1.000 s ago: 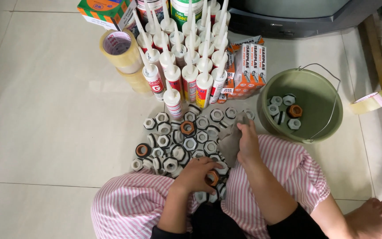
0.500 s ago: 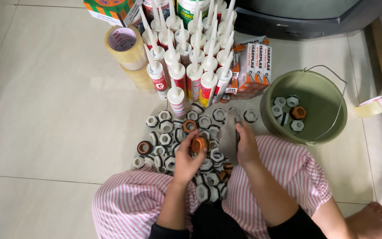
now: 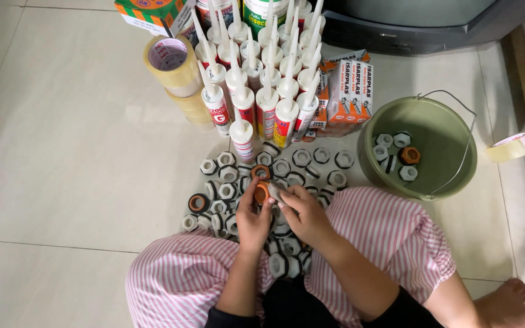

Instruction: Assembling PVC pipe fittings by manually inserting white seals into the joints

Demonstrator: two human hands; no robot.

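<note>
I sit on a tiled floor with a pile of white, black and orange hexagonal pipe fittings (image 3: 262, 182) spread before my knees. My left hand (image 3: 251, 220) holds an orange fitting (image 3: 262, 192) just above the pile. My right hand (image 3: 304, 212) meets it from the right, its fingers pinching a small white fitting (image 3: 274, 193) against the orange one. Both hands touch at the fingertips. Striped pink trousers (image 3: 390, 237) cover my legs on both sides of the pile.
A green bucket (image 3: 451, 130) with several fittings inside stands at the right. Upright sealant tubes (image 3: 262, 85) and small orange boxes (image 3: 347, 91) stand beyond the pile. Tape rolls (image 3: 172, 61) are stacked at the left, another tape roll (image 3: 516, 146) lies far right.
My right hand came down from the far side of the pile to join the left. My left hand lifted the orange fitting from my lap up over the pile.
</note>
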